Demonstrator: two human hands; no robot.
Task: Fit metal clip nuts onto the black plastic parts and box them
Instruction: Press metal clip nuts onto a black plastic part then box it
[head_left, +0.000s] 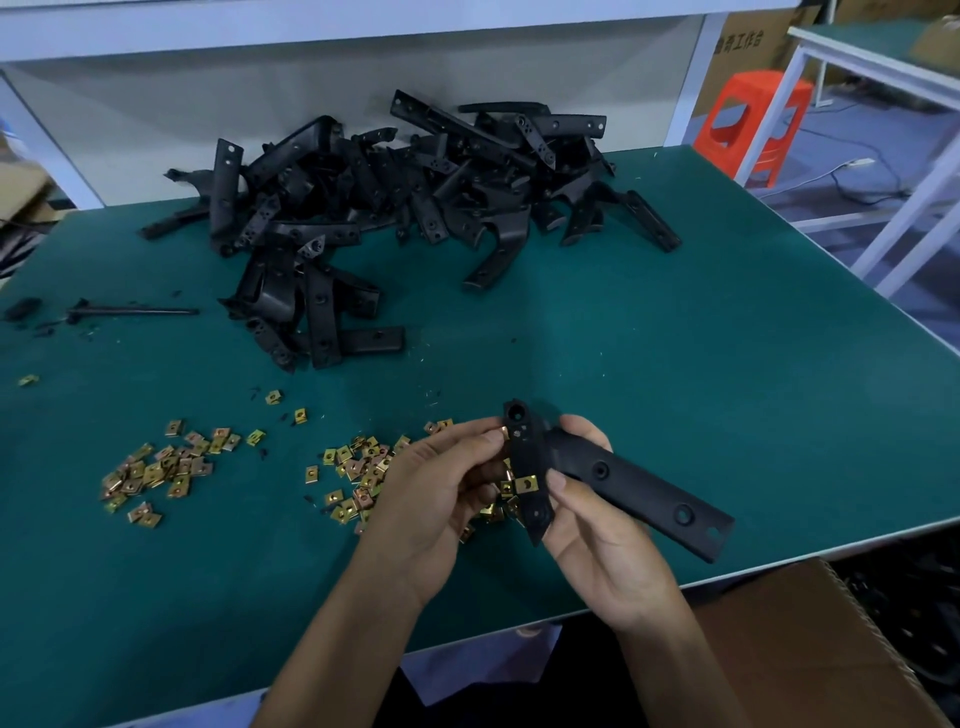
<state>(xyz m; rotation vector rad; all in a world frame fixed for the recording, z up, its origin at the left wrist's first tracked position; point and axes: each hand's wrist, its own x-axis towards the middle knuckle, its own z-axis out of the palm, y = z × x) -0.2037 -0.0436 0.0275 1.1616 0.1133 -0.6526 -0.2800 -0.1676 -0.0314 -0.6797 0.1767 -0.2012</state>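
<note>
My right hand (597, 525) grips a black plastic part (639, 486) above the table's near edge; the part's long arm points right and its short arm stands upright. One gold clip nut (525, 485) sits fitted on the short arm by my right thumb. My left hand (441, 493) pinches a second clip nut (503, 432) against the short arm's upper left edge. Loose gold clip nuts (358, 473) lie on the green mat under my left hand, and another cluster of clip nuts (161, 467) lies further left. A heap of black parts (395, 197) fills the back of the table.
A cardboard box (810, 644) stands below the table's front right corner. A thin black rod (135, 312) and plastic scraps lie at the left of the green mat (675, 364). An orange stool (753, 119) and a white table frame stand beyond the right edge.
</note>
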